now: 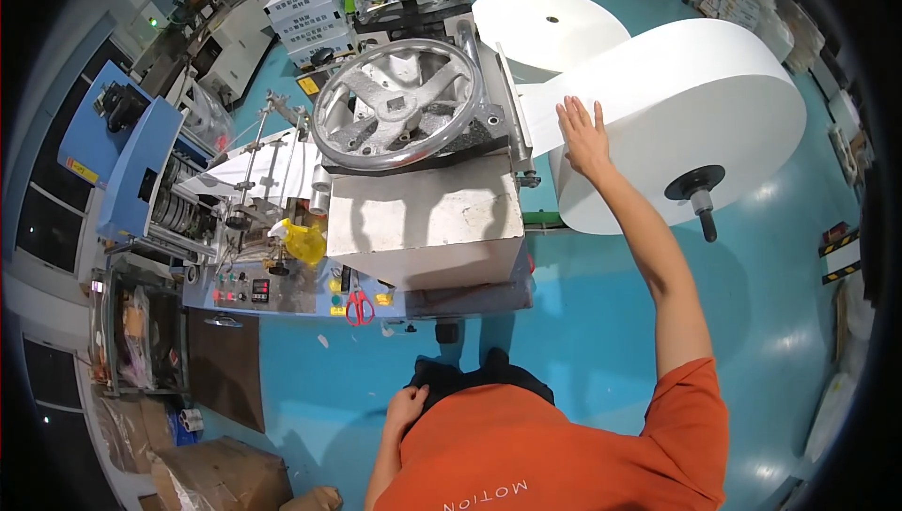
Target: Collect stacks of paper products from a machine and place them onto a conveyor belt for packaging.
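A workshop with a glossy teal floor point(601, 323) holds a grey machine point(423, 220) topped by a steel handwheel point(396, 104). Right of it hangs a big white paper roll point(695, 116), axis horizontal, its black spindle point(700, 193) pointing toward the person. The right hand point(583, 138) lies flat, fingers spread, on the paper; the left hand point(406, 410) rests loosely curled at the waist, holding nothing.

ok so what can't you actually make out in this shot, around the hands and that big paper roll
- Right hand: lies flat on the big paper roll; its palm side is hidden by the hand itself in the head view.
- Left hand: fingers are tucked against the dark trousers, so its grip cannot be told.
- Paper roll's far end face: hidden behind the roll.
- Control panel: buttons too small to read.
- Second paper roll: partly hidden by the big one.
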A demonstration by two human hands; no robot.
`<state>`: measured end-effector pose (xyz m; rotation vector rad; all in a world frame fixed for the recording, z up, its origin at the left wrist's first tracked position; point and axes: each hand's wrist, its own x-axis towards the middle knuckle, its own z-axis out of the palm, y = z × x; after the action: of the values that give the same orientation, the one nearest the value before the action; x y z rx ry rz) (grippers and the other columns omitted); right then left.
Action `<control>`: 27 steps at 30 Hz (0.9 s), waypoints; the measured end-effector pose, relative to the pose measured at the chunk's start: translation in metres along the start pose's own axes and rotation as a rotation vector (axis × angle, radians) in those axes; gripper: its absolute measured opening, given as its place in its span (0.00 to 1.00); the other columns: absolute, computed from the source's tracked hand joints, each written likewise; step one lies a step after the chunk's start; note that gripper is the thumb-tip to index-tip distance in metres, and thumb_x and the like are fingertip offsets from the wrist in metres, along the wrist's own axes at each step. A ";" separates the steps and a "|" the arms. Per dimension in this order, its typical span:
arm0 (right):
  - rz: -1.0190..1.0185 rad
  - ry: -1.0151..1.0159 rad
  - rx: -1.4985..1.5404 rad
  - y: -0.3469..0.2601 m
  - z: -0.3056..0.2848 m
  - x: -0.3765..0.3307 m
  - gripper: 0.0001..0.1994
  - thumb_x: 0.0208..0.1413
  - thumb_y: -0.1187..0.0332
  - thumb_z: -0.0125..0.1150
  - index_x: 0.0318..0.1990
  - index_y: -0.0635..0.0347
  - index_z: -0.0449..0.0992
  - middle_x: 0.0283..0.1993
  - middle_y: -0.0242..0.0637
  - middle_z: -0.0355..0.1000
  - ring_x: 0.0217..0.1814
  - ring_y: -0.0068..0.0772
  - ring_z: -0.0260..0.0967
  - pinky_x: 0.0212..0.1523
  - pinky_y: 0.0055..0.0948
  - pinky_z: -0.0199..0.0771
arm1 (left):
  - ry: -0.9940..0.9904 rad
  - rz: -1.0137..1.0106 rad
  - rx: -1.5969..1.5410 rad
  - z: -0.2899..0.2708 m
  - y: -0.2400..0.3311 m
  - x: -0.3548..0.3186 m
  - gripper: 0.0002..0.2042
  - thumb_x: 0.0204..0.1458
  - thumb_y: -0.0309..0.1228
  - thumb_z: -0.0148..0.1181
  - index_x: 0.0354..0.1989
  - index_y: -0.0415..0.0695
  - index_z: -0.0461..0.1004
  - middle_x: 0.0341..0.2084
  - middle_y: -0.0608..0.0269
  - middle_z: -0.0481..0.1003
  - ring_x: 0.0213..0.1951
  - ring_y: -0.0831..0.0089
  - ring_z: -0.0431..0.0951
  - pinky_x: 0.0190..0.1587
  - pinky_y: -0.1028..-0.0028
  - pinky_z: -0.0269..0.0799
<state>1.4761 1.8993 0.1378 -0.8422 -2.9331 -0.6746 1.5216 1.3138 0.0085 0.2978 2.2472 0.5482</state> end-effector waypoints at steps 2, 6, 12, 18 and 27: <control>0.027 0.053 -0.022 -0.003 -0.002 0.001 0.35 0.54 0.69 0.50 0.71 0.53 0.46 0.75 0.35 0.40 0.78 0.33 0.31 0.73 0.53 0.20 | 0.014 0.005 0.000 -0.001 -0.004 -0.001 0.26 0.55 0.53 0.50 0.25 0.36 0.75 0.23 0.41 0.74 0.31 0.44 0.76 0.34 0.56 0.69; 0.002 0.044 -0.052 0.003 0.024 0.002 0.41 0.46 0.69 0.58 0.70 0.54 0.48 0.74 0.37 0.43 0.77 0.34 0.34 0.73 0.54 0.24 | 0.003 0.019 0.003 0.000 -0.007 0.004 0.26 0.55 0.53 0.50 0.25 0.36 0.74 0.23 0.41 0.74 0.31 0.44 0.76 0.33 0.56 0.69; -0.020 -0.075 -0.075 -0.022 0.000 0.002 0.35 0.55 0.68 0.50 0.70 0.53 0.47 0.75 0.36 0.40 0.78 0.33 0.31 0.72 0.56 0.20 | 0.028 0.005 -0.024 -0.008 -0.010 -0.003 0.26 0.55 0.52 0.50 0.23 0.37 0.73 0.22 0.42 0.73 0.30 0.45 0.75 0.32 0.56 0.68; 0.004 0.012 -0.064 -0.003 0.019 -0.002 0.33 0.55 0.69 0.48 0.70 0.54 0.48 0.74 0.37 0.42 0.77 0.33 0.35 0.71 0.58 0.24 | 0.004 0.053 0.010 -0.006 -0.007 -0.003 0.26 0.56 0.52 0.49 0.23 0.37 0.72 0.22 0.41 0.73 0.31 0.43 0.74 0.32 0.55 0.67; 0.050 -0.013 -0.122 -0.040 0.021 0.009 0.30 0.61 0.66 0.42 0.71 0.53 0.46 0.75 0.34 0.39 0.78 0.32 0.31 0.70 0.61 0.24 | 0.018 -0.047 -0.079 -0.009 -0.022 -0.042 0.25 0.56 0.47 0.54 0.21 0.34 0.67 0.16 0.43 0.67 0.19 0.59 0.65 0.27 0.60 0.63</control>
<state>1.4501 1.8821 0.1046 -0.9298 -2.8960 -0.8553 1.5423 1.2762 0.0305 0.1998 2.2374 0.6148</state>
